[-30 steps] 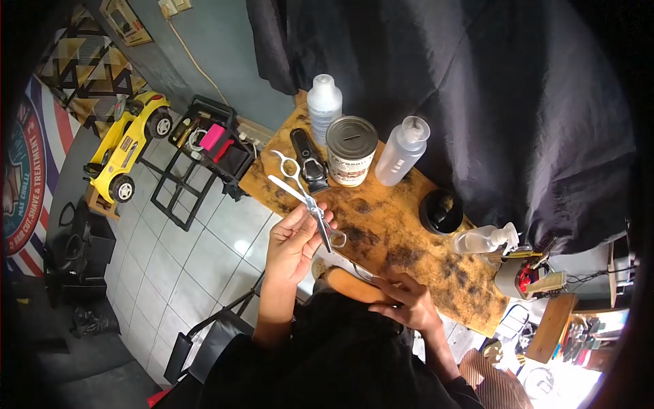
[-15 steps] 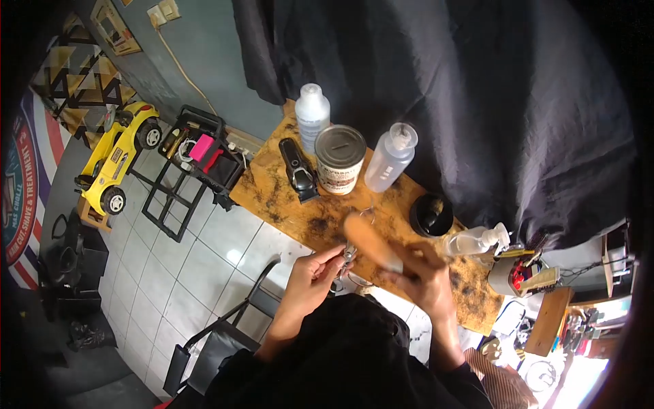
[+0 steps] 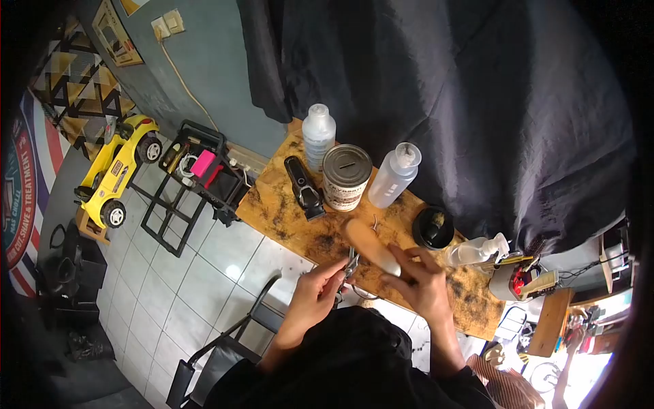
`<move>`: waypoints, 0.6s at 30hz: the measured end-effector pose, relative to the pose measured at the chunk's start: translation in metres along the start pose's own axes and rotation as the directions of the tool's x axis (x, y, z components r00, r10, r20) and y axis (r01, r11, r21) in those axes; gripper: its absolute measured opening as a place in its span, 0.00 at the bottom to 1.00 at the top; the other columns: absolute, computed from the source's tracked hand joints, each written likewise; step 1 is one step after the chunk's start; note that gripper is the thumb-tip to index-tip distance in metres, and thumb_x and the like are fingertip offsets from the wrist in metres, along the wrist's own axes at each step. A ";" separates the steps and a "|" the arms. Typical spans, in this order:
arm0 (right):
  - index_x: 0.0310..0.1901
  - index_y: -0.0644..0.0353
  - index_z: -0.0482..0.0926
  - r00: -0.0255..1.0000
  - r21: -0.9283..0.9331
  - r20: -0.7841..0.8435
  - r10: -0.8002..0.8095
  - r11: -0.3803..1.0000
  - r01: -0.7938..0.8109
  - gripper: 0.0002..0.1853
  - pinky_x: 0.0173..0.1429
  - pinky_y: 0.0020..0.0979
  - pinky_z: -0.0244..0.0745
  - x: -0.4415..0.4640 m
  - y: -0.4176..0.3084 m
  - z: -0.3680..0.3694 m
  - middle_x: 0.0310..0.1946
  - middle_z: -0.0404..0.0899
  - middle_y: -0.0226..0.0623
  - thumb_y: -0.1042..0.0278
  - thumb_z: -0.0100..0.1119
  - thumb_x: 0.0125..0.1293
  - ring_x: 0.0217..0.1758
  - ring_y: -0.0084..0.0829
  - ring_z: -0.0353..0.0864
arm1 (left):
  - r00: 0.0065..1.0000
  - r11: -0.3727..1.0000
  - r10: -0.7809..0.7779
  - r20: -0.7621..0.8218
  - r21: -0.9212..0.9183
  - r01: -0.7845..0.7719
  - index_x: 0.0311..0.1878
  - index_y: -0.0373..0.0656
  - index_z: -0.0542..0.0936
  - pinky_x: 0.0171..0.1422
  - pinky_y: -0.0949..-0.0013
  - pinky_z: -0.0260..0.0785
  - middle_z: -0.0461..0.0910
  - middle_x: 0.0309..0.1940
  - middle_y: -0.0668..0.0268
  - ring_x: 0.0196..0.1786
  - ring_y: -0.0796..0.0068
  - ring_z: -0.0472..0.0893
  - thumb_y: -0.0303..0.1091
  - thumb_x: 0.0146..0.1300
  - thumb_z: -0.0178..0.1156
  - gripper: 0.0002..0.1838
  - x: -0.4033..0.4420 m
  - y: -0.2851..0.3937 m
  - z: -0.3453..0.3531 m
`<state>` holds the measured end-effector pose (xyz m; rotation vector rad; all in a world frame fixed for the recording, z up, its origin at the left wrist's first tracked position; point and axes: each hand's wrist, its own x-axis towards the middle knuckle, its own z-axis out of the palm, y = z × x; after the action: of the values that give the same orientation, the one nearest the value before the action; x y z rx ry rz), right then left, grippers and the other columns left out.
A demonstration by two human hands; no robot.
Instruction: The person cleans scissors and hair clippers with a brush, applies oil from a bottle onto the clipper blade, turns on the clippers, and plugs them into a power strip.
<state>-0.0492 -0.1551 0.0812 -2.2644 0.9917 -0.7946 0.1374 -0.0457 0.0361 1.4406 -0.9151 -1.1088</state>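
My left hand (image 3: 315,292) pinches a pair of metal hair scissors (image 3: 351,264) between thumb and fingers, its finger rings hanging toward me. In my right hand (image 3: 424,283) is a long orange-brown brush (image 3: 370,244) with a rounded end and a pale part by the fingers. The brush lies slantwise just beyond the scissors; whether they touch I cannot tell. Both hands are over the near edge of the wooden table (image 3: 272,217), which is scattered with dark hair clippings. Past the brush stand a lidded can (image 3: 346,178) and a clear plastic bottle (image 3: 393,176).
Black hair clippers (image 3: 304,189) lie left of the can, near a white bottle (image 3: 318,138). A black bowl (image 3: 433,228), a spray bottle (image 3: 475,251) and a tool holder (image 3: 507,281) line the right. A black chair (image 3: 225,344) stands below left; a dark curtain (image 3: 470,102) hangs behind.
The view has tilted, so the table and its things sit slightly lower. The brush, blurred before, is now sharper, and my right hand's fingers look more spread. Both hands keep their holds.
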 end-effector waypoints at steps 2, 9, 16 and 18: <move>0.50 0.60 0.82 0.984 0.028 0.155 -0.086 0.996 0.082 0.26 0.38 0.36 0.78 -0.009 0.004 0.000 0.36 0.78 0.41 0.60 0.75 0.48 0.32 0.36 0.82 | 0.999 1.000 0.019 -0.032 0.004 -0.019 0.60 0.37 0.74 0.44 0.75 0.75 0.81 0.43 0.63 0.45 0.78 0.80 0.24 0.71 0.50 0.16 0.001 -0.002 -0.003; 0.52 0.61 0.81 0.997 0.004 0.064 -0.046 0.999 0.045 0.29 0.39 0.33 0.78 -0.009 -0.002 -0.014 0.38 0.78 0.40 0.60 0.76 0.47 0.34 0.34 0.81 | 0.994 0.925 -0.042 0.103 -0.372 0.077 0.59 0.33 0.75 0.50 0.76 0.73 0.82 0.44 0.65 0.44 0.80 0.80 0.25 0.70 0.52 0.16 0.010 0.002 -0.016; 0.50 0.61 0.82 0.999 -0.001 -0.035 -0.028 1.000 0.028 0.27 0.42 0.30 0.77 -0.017 0.010 0.002 0.40 0.77 0.39 0.64 0.76 0.45 0.35 0.33 0.81 | 0.974 0.878 -0.045 0.221 -0.456 0.144 0.62 0.33 0.72 0.57 0.71 0.72 0.80 0.50 0.59 0.50 0.74 0.79 0.24 0.70 0.50 0.18 0.017 0.007 -0.015; 0.48 0.60 0.83 0.994 0.007 0.095 -0.046 0.999 0.046 0.25 0.43 0.32 0.78 -0.031 0.011 0.004 0.42 0.78 0.41 0.63 0.77 0.46 0.39 0.37 0.81 | 0.980 0.844 -0.002 0.198 -0.526 0.108 0.62 0.33 0.72 0.59 0.69 0.71 0.79 0.51 0.57 0.51 0.73 0.79 0.23 0.70 0.50 0.18 0.026 0.000 -0.019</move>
<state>-0.0692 -0.1365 0.0619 -2.3057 0.8961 -0.7006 0.1627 -0.0656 0.0326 0.9115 -0.6193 -1.4302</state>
